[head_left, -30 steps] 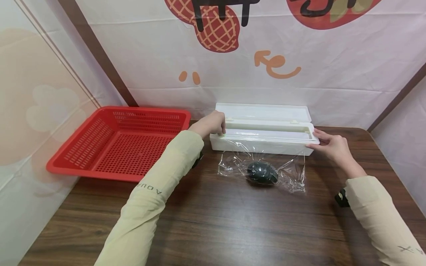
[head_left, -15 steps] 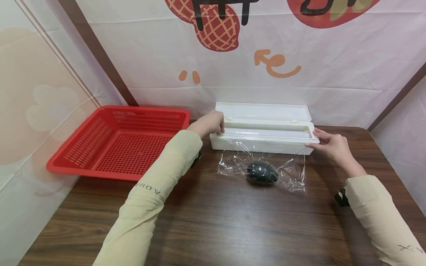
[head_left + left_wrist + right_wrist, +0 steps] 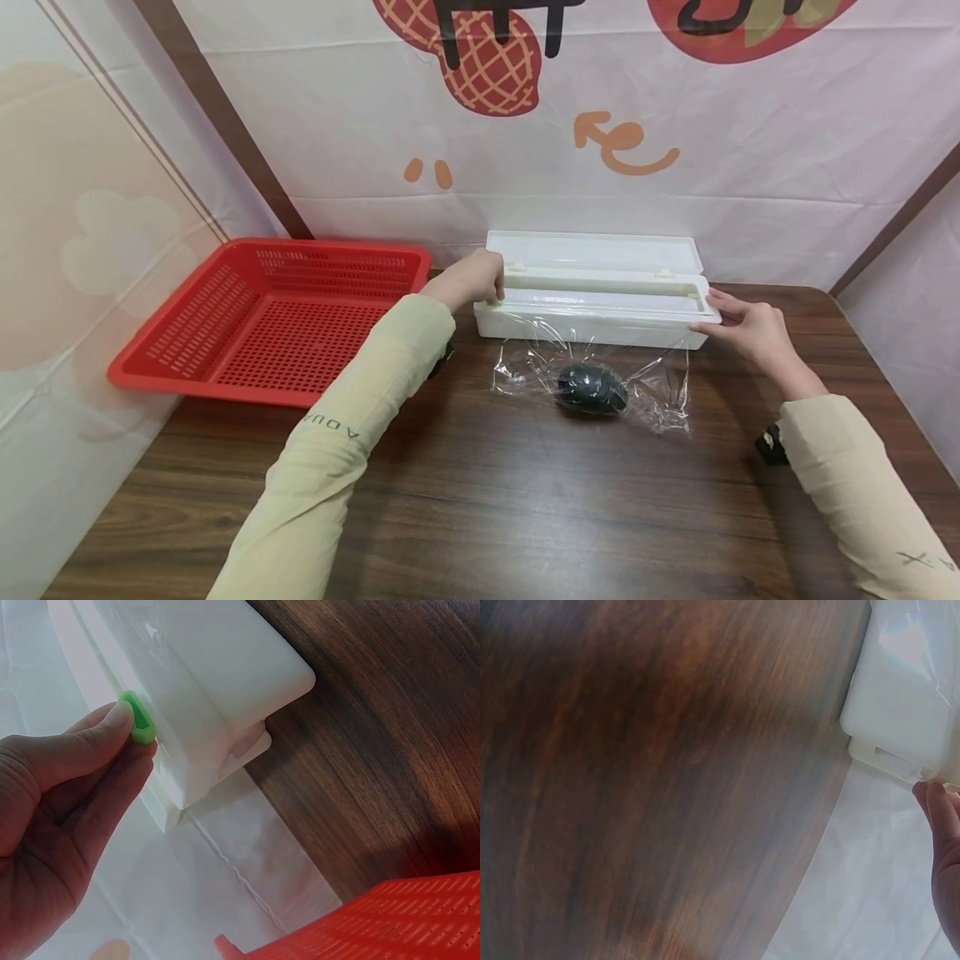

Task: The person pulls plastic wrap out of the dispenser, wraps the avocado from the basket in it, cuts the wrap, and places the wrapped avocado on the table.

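A white cling film dispenser box (image 3: 585, 326) stands at the back of the table with its lid (image 3: 592, 252) raised. My left hand (image 3: 475, 279) is at the box's left end; in the left wrist view its thumb and fingers pinch a small green slide cutter (image 3: 140, 720) on the box's edge. My right hand (image 3: 753, 329) holds the box's right end, thumb at the front and fingers behind. Clear cling film (image 3: 660, 392) hangs from the box's front onto the table and covers a dark, rounded, avocado-like object (image 3: 591, 388).
A red plastic basket (image 3: 225, 389) with perforated walls stands to the left, close beside my left forearm. Behind the brown wooden table (image 3: 525, 517) hangs a printed white cloth (image 3: 337, 125), close to the raised lid.
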A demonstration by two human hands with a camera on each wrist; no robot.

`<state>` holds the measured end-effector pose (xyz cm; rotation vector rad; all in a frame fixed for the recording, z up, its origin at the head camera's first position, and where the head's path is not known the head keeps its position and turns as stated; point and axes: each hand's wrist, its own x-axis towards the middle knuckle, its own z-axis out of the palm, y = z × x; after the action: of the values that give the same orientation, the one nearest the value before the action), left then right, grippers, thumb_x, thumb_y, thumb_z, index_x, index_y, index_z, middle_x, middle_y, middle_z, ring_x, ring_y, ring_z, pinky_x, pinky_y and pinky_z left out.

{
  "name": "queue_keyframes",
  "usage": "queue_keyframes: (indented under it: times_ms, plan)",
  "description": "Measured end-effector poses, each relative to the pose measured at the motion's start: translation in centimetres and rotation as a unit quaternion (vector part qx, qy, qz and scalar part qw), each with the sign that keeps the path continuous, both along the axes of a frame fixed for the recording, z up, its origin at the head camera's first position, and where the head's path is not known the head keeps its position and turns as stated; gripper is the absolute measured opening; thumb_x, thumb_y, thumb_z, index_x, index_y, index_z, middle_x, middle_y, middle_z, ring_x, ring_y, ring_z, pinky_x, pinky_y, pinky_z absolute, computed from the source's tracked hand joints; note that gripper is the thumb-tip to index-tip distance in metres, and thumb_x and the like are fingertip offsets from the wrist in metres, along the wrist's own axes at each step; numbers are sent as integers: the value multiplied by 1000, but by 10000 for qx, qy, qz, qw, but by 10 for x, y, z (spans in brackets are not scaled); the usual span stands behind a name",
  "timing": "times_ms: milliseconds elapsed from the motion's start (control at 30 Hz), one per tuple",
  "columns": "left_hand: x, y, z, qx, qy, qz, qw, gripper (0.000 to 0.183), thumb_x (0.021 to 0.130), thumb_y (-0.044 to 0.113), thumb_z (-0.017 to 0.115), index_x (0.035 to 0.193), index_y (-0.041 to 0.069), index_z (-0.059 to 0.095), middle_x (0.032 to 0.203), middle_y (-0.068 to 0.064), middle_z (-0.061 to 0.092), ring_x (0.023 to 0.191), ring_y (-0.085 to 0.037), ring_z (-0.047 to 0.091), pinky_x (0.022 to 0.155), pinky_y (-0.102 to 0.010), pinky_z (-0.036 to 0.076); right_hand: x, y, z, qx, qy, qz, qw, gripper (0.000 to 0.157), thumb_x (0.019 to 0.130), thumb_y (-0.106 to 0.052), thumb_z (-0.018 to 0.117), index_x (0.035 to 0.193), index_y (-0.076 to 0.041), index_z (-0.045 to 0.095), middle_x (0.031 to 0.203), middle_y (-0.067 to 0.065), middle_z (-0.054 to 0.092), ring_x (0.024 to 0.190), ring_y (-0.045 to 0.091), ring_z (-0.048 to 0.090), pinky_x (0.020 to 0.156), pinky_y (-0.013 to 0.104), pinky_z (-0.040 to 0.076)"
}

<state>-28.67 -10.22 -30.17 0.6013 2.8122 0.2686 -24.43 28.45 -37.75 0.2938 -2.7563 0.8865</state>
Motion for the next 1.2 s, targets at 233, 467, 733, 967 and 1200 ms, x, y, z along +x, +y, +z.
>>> queue_keyframes:
  times_ms: [233, 467, 733, 967, 1200]
  plan:
    - [0, -3, -1, 37, 31, 23, 10000, 7, 73, -1, 69, 77, 5, 71, 81, -6, 66, 79, -18, 52, 70, -27, 45, -2, 0, -1, 10, 4, 5, 10000, 57, 70, -26, 78, 117, 0, 59, 119, 16, 55, 107, 37, 51, 84, 43, 39]
    - [2, -8, 0, -148, 178, 39, 9997, 8, 73, -2, 67, 76, 5, 70, 80, -7, 66, 78, -19, 54, 67, -27, 46, -1, 1, 0, 6, -7, -14, 10000, 58, 70, -26, 78, 117, -1, 59, 119, 16, 55, 108, 38, 50, 84, 44, 38]
    - [2, -10, -1, -179, 230, 32, 9996, 9, 74, -2, 66, 76, 5, 70, 81, -7, 66, 77, -19, 54, 66, -27, 47, 0, 0, -1, 14, 88, 60, 9999, 57, 69, -24, 78, 116, 1, 59, 118, 17, 55, 108, 40, 49, 84, 45, 38]
    - [7, -6, -1, -154, 384, 123, 9991, 15, 72, -7, 58, 75, 5, 67, 78, -8, 65, 77, -21, 55, 66, -28, 47, 0, 1, 0, 63, 98, 173, 9998, 57, 69, -22, 78, 116, 3, 58, 118, 18, 54, 108, 41, 49, 85, 48, 37]
    - [15, 3, -1, 38, 820, 361, 9960, 23, 78, -3, 52, 91, 5, 70, 93, -8, 67, 91, -23, 59, 79, -34, 47, -2, -1, 2, 104, 120, 281, 9995, 57, 69, -20, 78, 116, 5, 57, 119, 19, 54, 107, 40, 51, 86, 50, 37]
